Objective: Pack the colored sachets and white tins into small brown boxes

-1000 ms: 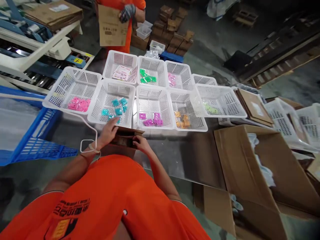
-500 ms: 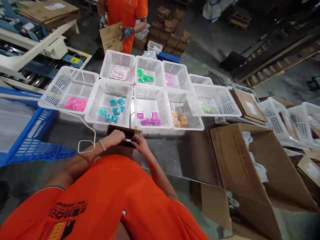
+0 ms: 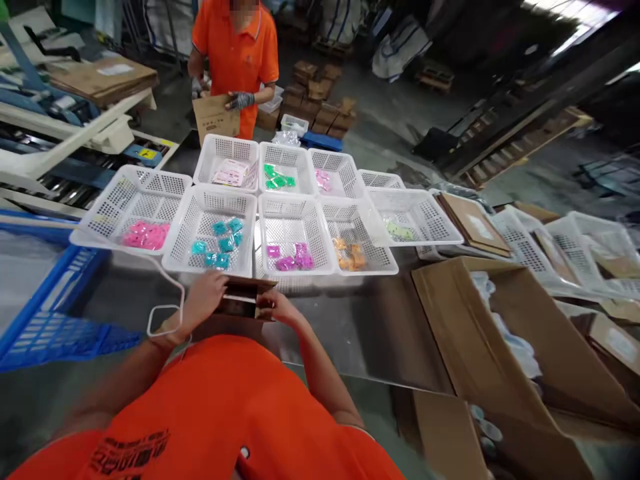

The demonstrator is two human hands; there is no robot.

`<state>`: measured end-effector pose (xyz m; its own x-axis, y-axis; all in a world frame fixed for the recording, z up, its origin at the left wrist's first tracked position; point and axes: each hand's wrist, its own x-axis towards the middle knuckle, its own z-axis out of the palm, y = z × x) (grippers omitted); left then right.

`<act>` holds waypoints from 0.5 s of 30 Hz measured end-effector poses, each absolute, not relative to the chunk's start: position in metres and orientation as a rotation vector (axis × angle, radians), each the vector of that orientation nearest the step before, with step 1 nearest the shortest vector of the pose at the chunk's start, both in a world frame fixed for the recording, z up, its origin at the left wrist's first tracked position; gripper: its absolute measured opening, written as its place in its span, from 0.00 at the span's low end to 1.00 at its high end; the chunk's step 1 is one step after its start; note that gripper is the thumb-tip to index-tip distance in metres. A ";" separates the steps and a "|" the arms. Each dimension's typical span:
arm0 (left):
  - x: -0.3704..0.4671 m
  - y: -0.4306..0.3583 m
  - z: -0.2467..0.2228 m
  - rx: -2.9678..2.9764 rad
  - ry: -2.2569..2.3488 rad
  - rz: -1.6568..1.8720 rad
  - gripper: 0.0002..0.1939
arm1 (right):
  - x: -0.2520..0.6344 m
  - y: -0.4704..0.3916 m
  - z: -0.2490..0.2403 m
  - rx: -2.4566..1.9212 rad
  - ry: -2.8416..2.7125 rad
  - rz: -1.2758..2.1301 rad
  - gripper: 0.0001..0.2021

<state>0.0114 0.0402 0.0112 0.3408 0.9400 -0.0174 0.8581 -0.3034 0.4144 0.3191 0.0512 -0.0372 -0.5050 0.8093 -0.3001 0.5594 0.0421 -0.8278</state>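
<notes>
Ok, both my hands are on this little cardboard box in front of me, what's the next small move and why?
Probably fold the raised top flap down. Your left hand and right hand hold the small cardboard box by its two sides on the metal table, its flap stands lifted and the inside looks dark. What is in it cannot be told, so check that first.

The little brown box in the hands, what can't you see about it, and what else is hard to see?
Head view only:
- Small brown box: its inside is dark; the left hand and right hand cover its sides, and the orange shirt hides its near part.
- Teal packets in the white basket: too small to read.
- Big cardboard box: cut off by the lower edge.
- Co-worker's cardboard sheet: print too small.
</notes>
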 end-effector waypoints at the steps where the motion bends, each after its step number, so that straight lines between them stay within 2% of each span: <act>1: -0.003 0.035 0.012 2.165 1.830 0.308 0.10 | 0.320 0.052 -0.035 -1.393 -2.113 1.437 0.13; 3: -0.023 0.032 0.006 1.930 1.958 0.169 0.08 | 0.320 0.052 -0.031 -1.387 -2.192 1.401 0.12; 6: -0.017 0.040 -0.008 1.843 1.696 0.085 0.06 | 0.319 0.052 -0.028 -1.402 -2.296 1.348 0.12; 11: 0.026 0.052 -0.015 1.797 1.440 -0.031 0.11 | 0.312 0.055 -0.026 -1.470 -2.438 1.254 0.09; 15: 0.018 0.054 -0.015 1.820 1.276 -0.052 0.17 | 0.301 0.062 -0.023 -1.493 -2.558 1.121 0.06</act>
